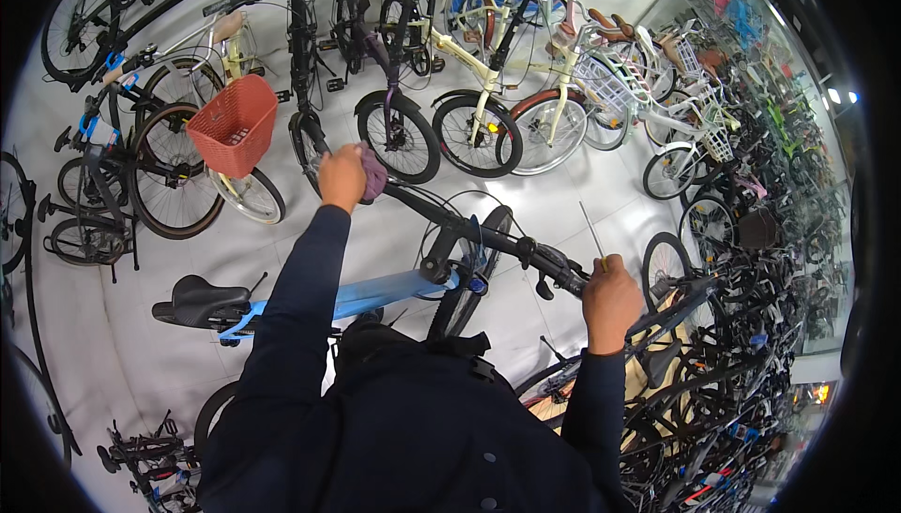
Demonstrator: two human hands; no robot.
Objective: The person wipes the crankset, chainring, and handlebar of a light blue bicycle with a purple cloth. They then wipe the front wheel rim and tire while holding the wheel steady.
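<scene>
A blue bicycle (pixel 380 293) stands in front of me, its black handlebar (pixel 460 225) slanting from upper left to lower right. Closed at the handlebar's far left end, my left hand (pixel 342 178) has a crumpled purple cloth (pixel 374 173). My right hand (pixel 612 299) is closed around a thin screwdriver (pixel 591 229), whose shaft points up and away. That hand is beside the right end of the bar; whether it touches the grip I cannot tell. The black saddle (pixel 208 301) is on the left. Part of the bicycle is hidden behind my arms and body.
Several parked bicycles line the far side, one carrying a red basket (pixel 235 126). Cream-framed bicycles (pixel 479 72) and one with a white basket (pixel 605 81) stand farther right. More bicycles crowd close on my right (pixel 694 363). Pale tiled floor (pixel 544 196) shows between them.
</scene>
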